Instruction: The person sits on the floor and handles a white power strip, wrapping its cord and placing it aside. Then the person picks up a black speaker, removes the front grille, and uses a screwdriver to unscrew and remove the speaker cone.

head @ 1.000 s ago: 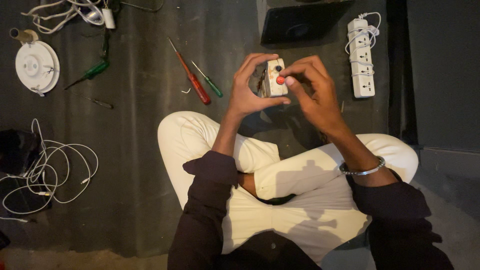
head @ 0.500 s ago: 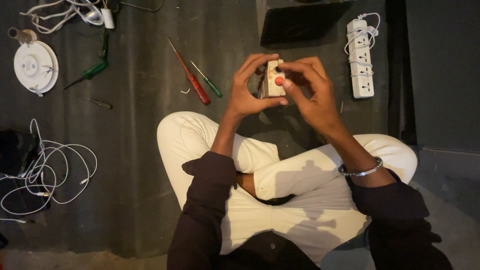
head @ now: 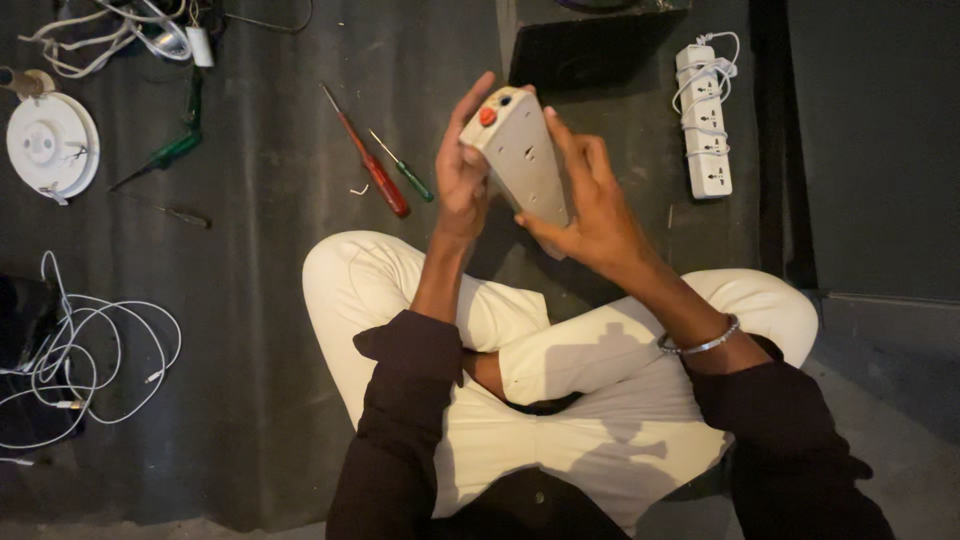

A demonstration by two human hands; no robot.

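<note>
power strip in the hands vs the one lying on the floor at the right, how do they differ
The held power strip is raised and tilted between the left hand and right hand; the floor power strip lies flat, untouched. The held one shows a red button at its end and no cord; the floor one has its white cord bundled around its top. Both are long, pale socket blocks.

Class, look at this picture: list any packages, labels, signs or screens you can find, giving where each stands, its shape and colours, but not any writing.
None can be made out: no package, label, sign or screen.
Dark flat rectangular thing: top centre on the floor, beyond the hands; black, too dim to tell whether it is a screen.
</note>
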